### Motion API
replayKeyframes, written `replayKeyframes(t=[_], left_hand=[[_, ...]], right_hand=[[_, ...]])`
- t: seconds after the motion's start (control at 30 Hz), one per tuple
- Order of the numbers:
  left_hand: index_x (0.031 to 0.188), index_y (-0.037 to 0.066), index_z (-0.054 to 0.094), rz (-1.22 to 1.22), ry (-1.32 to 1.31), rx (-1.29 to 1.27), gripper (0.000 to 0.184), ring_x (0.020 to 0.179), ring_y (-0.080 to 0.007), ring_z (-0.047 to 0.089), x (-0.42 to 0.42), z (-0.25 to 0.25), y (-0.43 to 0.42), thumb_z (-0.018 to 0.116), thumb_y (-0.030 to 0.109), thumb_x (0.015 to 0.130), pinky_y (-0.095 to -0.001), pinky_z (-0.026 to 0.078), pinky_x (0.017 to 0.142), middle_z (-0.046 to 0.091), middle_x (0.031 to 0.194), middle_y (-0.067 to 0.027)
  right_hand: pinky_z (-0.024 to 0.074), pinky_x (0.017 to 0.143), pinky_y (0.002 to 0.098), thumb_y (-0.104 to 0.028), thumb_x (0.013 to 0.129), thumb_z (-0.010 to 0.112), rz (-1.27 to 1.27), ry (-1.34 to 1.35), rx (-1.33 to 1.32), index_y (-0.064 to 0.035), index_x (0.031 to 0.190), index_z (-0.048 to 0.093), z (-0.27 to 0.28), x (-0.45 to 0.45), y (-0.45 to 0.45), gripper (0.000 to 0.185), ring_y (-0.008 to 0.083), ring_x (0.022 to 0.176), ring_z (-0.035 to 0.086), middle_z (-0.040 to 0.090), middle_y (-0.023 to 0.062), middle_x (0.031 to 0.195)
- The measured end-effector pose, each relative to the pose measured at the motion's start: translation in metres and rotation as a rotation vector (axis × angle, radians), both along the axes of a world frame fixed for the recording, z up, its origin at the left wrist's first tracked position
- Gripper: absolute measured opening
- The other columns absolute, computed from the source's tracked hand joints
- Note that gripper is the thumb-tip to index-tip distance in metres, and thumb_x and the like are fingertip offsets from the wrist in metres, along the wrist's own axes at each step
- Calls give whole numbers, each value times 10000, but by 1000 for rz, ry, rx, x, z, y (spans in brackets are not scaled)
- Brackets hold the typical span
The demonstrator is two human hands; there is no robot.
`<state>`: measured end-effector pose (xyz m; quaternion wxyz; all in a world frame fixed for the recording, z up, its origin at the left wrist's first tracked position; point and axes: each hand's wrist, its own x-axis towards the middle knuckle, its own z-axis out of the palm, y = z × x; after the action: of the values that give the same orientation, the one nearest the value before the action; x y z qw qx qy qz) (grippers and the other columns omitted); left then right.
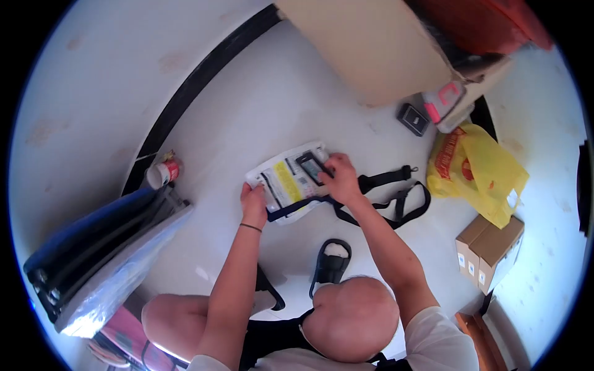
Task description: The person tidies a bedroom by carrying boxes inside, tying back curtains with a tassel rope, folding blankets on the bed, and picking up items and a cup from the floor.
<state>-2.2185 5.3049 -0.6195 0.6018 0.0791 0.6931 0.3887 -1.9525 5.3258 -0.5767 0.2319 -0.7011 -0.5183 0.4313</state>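
A white plastic mailing bag [288, 179] with a yellow label and printed text lies tilted above the floor or on it; I cannot tell which. My left hand [252, 204] is closed on its left edge, with a dark band around the wrist. My right hand [341, 177] grips a small black phone-like device [311, 167] with a greyish screen, over the bag's right part. A black strap [396, 201] crosses the bag's lower edge, passes under my right hand and lies looped on the floor, a metal clip at its end.
Right of me are a yellow plastic bag [473, 173], brown cartons [489, 244], a small black box [413, 119] and a pink-and-clear case [443, 102]. A large cardboard box [371, 49] stands ahead. Leftward are a red-and-white cup [163, 172] and folded, foil-covered items [117, 272].
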Motion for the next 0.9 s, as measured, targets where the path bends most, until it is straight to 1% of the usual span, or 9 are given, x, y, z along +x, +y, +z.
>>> replayKeyframes(t=[0.13,0.2,0.33,0.5,0.57,0.63,0.73,0.8,0.9], left_hand=[[1204,23,550,-196,-129,40,312,1072,-201,616,37,60,54,470,-28,907,-346,501,936,648,1130,-102],[1271,22,519,-456,-153,190,358,1067,-196,615,67,85,86,488,-22,917,-336,492,931,646,1160,-102],[1305,90,541,-613,-140,381,376,1083,-161,603,115,143,137,617,160,944,-302,477,897,630,1238,-63],[1239,26,564,-664,467,437,344,1069,-213,613,20,87,148,608,95,905,-324,476,924,641,1179,-122],[1210,25,571,-664,854,478,355,1064,-250,606,-23,53,143,620,78,862,-364,468,945,638,1139,-146],[1175,47,587,-644,1392,534,355,1062,-287,594,-109,62,134,628,96,826,-414,453,962,632,1098,-153],[1239,99,526,-498,1636,131,497,1178,-374,478,-143,103,131,657,133,761,-472,379,1005,525,1245,-187],[1252,103,523,-427,1787,227,523,1194,-373,472,-156,112,123,683,154,757,-491,376,999,509,1284,-177],[1287,76,495,-539,1854,284,587,1215,-374,459,-161,143,127,712,182,751,-520,384,981,501,1305,-172]], right_hand=[[499,705,341,-108,767,747,-216,180,-163,-20,853,571,6,32,-19,215,220,715,609,621,113,779],[489,705,306,-72,780,743,-496,324,-3,-45,853,576,-21,82,-41,185,164,729,594,628,54,805],[486,736,300,21,838,674,-1056,933,171,-106,897,554,38,167,-29,185,154,796,607,620,29,861],[484,784,331,-19,840,688,-1159,696,150,-88,951,555,-27,220,-8,186,188,829,607,614,44,867],[425,664,298,-42,820,684,-1254,520,125,-97,942,552,-83,237,-14,188,157,781,537,593,28,892],[418,705,311,-55,785,693,-1164,333,256,-88,1012,596,-128,249,-23,249,152,814,497,594,30,945],[466,875,344,-279,856,739,-1077,-20,141,26,1158,596,-77,241,-3,452,215,968,598,641,119,1102],[463,926,341,-291,874,727,-964,-464,85,52,1248,554,-47,231,-1,536,214,1053,604,623,167,1219],[461,948,335,-267,907,690,-870,-438,306,59,1270,529,-33,200,-24,514,214,1080,602,608,175,1249]])
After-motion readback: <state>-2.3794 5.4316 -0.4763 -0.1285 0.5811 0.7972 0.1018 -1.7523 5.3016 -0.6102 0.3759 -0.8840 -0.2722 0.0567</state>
